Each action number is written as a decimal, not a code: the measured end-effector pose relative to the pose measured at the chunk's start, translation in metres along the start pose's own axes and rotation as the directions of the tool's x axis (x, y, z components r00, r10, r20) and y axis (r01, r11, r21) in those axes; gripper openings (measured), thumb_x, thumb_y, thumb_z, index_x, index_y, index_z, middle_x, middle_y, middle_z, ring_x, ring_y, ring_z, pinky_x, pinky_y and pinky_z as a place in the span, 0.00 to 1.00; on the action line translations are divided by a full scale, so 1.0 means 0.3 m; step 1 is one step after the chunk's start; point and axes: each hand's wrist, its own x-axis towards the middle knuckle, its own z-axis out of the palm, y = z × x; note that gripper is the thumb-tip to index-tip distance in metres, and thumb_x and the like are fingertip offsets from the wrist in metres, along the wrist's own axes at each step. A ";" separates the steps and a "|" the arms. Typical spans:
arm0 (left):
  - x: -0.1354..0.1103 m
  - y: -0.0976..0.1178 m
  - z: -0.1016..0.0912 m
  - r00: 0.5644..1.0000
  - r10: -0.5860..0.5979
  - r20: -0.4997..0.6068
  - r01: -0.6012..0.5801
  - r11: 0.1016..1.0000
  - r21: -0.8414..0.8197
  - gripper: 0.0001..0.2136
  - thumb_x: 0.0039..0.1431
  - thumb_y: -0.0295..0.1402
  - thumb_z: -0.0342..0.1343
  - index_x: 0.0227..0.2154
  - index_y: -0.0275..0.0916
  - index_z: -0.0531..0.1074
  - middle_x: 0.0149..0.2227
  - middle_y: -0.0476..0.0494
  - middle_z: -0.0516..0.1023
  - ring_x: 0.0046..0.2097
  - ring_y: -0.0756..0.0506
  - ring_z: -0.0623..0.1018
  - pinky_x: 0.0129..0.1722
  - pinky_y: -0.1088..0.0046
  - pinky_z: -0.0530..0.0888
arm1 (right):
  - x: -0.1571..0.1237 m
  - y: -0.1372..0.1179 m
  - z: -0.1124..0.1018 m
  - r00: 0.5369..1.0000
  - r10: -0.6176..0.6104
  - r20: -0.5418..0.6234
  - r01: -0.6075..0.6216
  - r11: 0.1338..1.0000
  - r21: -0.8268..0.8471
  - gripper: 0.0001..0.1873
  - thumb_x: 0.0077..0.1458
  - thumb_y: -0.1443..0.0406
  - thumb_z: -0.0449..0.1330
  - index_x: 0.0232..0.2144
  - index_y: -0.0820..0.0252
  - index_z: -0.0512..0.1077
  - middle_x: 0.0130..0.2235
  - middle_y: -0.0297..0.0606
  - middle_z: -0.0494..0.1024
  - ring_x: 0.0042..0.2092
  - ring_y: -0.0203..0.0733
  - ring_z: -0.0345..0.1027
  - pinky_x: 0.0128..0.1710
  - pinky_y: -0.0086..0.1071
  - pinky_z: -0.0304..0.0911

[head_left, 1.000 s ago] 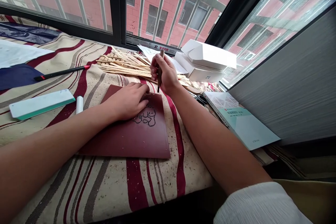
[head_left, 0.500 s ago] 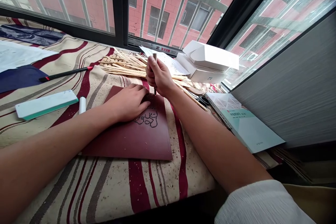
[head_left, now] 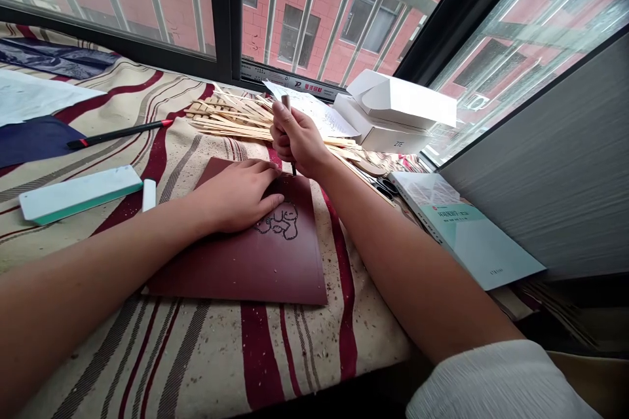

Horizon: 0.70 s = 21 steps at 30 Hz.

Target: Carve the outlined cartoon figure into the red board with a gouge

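Observation:
A dark red board (head_left: 236,275) lies on the striped cloth, with a dark-lined cartoon drawing (head_left: 282,221) on its right half. My left hand (head_left: 250,193) rests flat on the board's upper part, fingers stretched out, its thumb beside the drawing. In a fist, my right hand (head_left: 299,141) grips a slim rod-like tool (head_left: 286,103) upright. The tool's top sticks out above the thumb, and its narrow dark lower end points down at the board's far edge, right of my left fingertips. Whether the tip touches the board I cannot tell.
Behind my hands lie thin wooden sticks (head_left: 221,119) and a white box (head_left: 398,108). Black-handled scissors (head_left: 386,186) and a book (head_left: 472,229) are at the right. A white-green block (head_left: 81,193), white cylinder (head_left: 149,195) and black-red pen (head_left: 118,135) lie left. Crumbs dot the cloth (head_left: 221,353).
The tool in my right hand has tilted, its top shifting slightly left and its lower end slightly right. My left hand stays on the board. The view has shifted a little.

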 end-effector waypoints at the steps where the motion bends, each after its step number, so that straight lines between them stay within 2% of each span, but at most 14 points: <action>1: 0.001 0.000 0.001 1.000 -0.002 0.003 0.002 1.000 0.000 0.31 0.72 0.44 0.42 0.68 0.28 0.67 0.68 0.29 0.71 0.70 0.31 0.69 0.72 0.50 0.64 | -0.003 -0.004 0.001 1.000 0.010 0.000 -0.010 1.000 0.002 0.25 0.73 0.50 0.55 0.28 0.52 0.52 0.22 0.21 0.48 0.21 0.27 0.34 0.17 0.25 0.36; 5: 0.003 0.002 0.008 1.000 -0.009 0.004 0.009 1.000 0.005 0.30 0.72 0.44 0.43 0.67 0.29 0.69 0.67 0.29 0.72 0.69 0.31 0.70 0.72 0.50 0.65 | -0.014 -0.020 0.007 0.998 0.051 -0.022 -0.051 0.999 0.018 0.24 0.76 0.55 0.51 0.27 0.53 0.51 0.21 0.21 0.48 0.21 0.28 0.33 0.17 0.25 0.35; 10: 0.001 0.001 0.009 1.000 -0.012 0.007 0.012 1.000 -0.005 0.30 0.72 0.44 0.43 0.67 0.30 0.68 0.68 0.29 0.71 0.70 0.31 0.69 0.72 0.50 0.64 | -0.018 -0.010 0.017 0.999 0.002 -0.038 -0.001 1.000 0.025 0.23 0.76 0.57 0.51 0.27 0.52 0.51 0.22 0.21 0.48 0.21 0.27 0.33 0.17 0.24 0.37; 13: 0.000 -0.001 0.010 1.000 -0.004 0.000 0.004 1.000 -0.019 0.31 0.71 0.46 0.43 0.68 0.29 0.68 0.68 0.29 0.71 0.70 0.31 0.69 0.72 0.49 0.64 | -0.015 0.000 0.007 1.000 0.000 0.022 -0.001 0.999 0.046 0.24 0.76 0.55 0.51 0.27 0.53 0.51 0.22 0.22 0.47 0.21 0.27 0.32 0.17 0.24 0.35; 17: -0.001 0.002 0.012 1.000 -0.010 -0.029 0.009 0.999 -0.050 0.33 0.71 0.48 0.42 0.69 0.30 0.67 0.69 0.31 0.71 0.70 0.31 0.69 0.73 0.50 0.64 | -0.011 -0.004 -0.013 0.986 0.082 0.147 -0.093 0.993 0.068 0.28 0.74 0.48 0.53 0.26 0.53 0.50 0.20 0.20 0.45 0.20 0.27 0.30 0.17 0.23 0.34; 21: 0.000 0.006 0.011 1.000 -0.016 -0.025 0.014 0.998 -0.057 0.33 0.71 0.47 0.41 0.69 0.31 0.69 0.69 0.32 0.71 0.70 0.31 0.69 0.73 0.50 0.63 | 0.007 0.000 -0.008 0.973 0.157 0.166 -0.166 0.985 0.043 0.28 0.75 0.48 0.51 0.26 0.53 0.50 0.19 0.20 0.46 0.20 0.27 0.30 0.16 0.23 0.32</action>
